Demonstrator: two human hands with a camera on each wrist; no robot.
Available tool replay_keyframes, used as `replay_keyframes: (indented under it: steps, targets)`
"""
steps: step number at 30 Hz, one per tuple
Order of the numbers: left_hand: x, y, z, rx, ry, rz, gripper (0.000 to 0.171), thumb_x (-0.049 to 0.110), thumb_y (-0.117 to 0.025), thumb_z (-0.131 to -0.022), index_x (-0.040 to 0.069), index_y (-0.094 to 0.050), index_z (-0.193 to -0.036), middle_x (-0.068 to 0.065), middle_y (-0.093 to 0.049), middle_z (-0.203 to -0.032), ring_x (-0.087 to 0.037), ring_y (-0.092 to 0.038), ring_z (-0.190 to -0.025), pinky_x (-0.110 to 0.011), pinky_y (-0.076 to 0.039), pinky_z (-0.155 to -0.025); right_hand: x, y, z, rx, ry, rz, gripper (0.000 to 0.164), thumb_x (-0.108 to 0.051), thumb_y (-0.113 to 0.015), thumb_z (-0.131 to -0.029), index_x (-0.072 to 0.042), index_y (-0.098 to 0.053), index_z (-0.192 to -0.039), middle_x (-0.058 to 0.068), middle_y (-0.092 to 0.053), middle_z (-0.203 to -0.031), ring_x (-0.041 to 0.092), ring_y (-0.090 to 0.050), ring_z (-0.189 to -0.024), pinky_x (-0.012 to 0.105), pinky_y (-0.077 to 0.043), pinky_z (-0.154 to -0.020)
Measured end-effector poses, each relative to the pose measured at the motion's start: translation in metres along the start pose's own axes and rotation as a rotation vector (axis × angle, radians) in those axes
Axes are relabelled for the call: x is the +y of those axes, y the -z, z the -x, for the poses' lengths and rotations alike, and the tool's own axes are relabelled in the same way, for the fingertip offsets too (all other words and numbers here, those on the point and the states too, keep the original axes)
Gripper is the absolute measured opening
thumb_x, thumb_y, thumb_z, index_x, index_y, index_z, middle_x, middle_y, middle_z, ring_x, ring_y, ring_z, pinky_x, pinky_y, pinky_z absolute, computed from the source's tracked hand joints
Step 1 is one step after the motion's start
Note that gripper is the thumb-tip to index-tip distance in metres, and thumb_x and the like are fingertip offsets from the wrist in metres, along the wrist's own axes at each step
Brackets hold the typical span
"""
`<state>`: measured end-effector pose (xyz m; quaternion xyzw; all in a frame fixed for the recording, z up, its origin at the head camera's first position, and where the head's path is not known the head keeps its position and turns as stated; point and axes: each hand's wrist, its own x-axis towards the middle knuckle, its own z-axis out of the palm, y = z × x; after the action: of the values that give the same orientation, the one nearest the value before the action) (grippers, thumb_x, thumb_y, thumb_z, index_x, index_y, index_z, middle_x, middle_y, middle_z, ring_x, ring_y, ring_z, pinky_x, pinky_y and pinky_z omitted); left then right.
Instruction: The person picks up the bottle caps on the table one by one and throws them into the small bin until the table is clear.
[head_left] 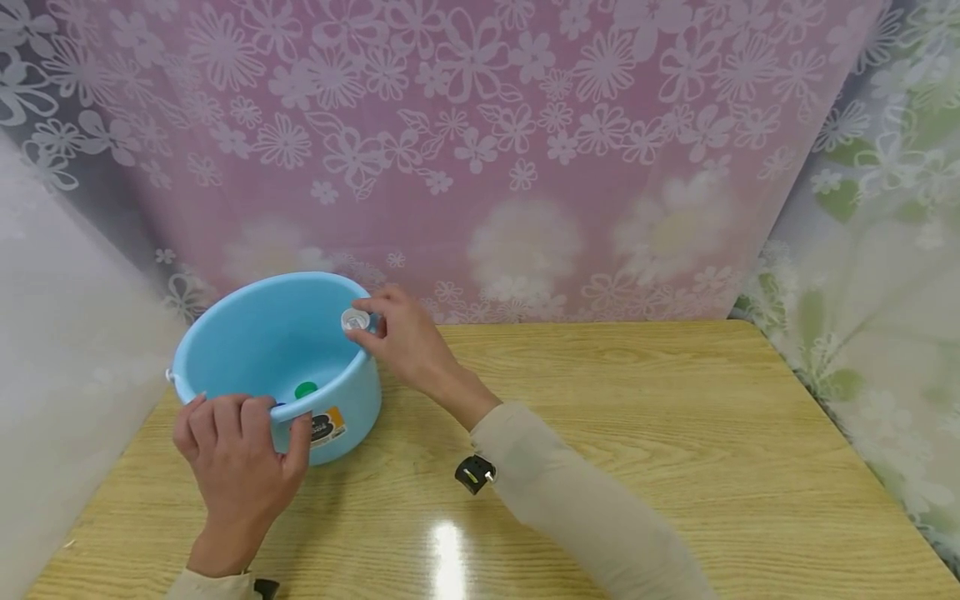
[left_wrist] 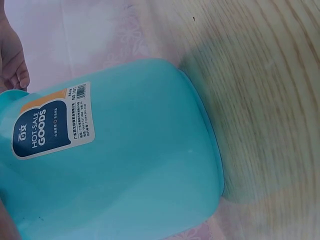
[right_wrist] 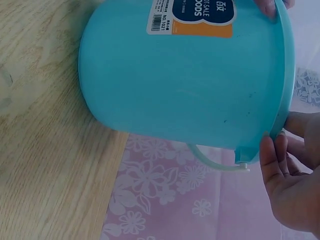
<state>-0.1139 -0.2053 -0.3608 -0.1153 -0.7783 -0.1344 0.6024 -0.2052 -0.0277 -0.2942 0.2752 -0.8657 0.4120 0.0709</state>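
Note:
A light-blue plastic bucket [head_left: 352, 417] stands upright on the table, its printed label [left_wrist: 47, 125] on the outside. My left hand [head_left: 240, 450] grips the near rim, fingers over the edge and thumb outside. Above the bucket's right rim, my right hand [head_left: 408, 337] pinches a small round white piece [head_left: 356, 320] between thumb and forefinger; its exact kind is unclear. In the right wrist view, that hand's fingertips [right_wrist: 272, 142] touch the rim beside the handle joint. Inside the bucket lies a green cap-like piece [head_left: 306, 390], partly hidden by the near wall. A dark-blue bit shows beside it.
The wood-grain table [head_left: 637, 433] extends to the right of the bucket. A pink flowered cloth [head_left: 450, 167] hangs along its back edge, with pale cloths at both sides. The bucket's white handle [right_wrist: 210, 161] hangs down on its far side.

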Motion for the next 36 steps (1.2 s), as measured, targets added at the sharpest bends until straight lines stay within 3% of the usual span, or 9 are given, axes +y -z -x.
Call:
replay_keyframes:
  steps: [13,21,36]
  targets:
    - [-0.0008,-0.0011,0.0001,-0.008,-0.006,0.008,0.038,0.033,-0.047,-0.085,-0.003,-0.044,-0.075,-0.022,-0.041,-0.075,-0.042,-0.034,-0.074,-0.06,-0.025,-0.087,-0.0015,0.0033,0.0002,-0.029,-0.01,0.027,0.042,-0.028,-0.064,-0.091,-0.006,-0.061,-0.126,0.005,-0.054,-0.116,0.009,-0.051,-0.079,0.017,-0.045,-0.063]
    - [0.0,-0.0042,0.0014,-0.026,-0.005,0.017,0.038,0.034,-0.048,-0.085,-0.003,-0.044,-0.075,-0.022,-0.041,-0.075,-0.042,-0.035,-0.075,-0.06,-0.025,-0.089,0.0013,0.0065,0.001,-0.046,-0.023,0.009,0.042,-0.027,-0.064,-0.091,-0.005,-0.061,-0.127,0.007,-0.054,-0.12,0.009,-0.053,-0.081,0.016,-0.046,-0.065]
    - [-0.0008,-0.0009,0.0007,0.0,-0.006,0.0,0.037,0.032,-0.048,-0.084,-0.003,-0.044,-0.075,-0.022,-0.041,-0.075,-0.042,-0.034,-0.074,-0.059,-0.026,-0.088,0.0014,0.0022,0.0014,-0.032,-0.035,-0.059,0.046,-0.028,-0.066,-0.089,-0.004,-0.06,-0.127,0.004,-0.054,-0.119,0.009,-0.053,-0.083,0.017,-0.047,-0.066]
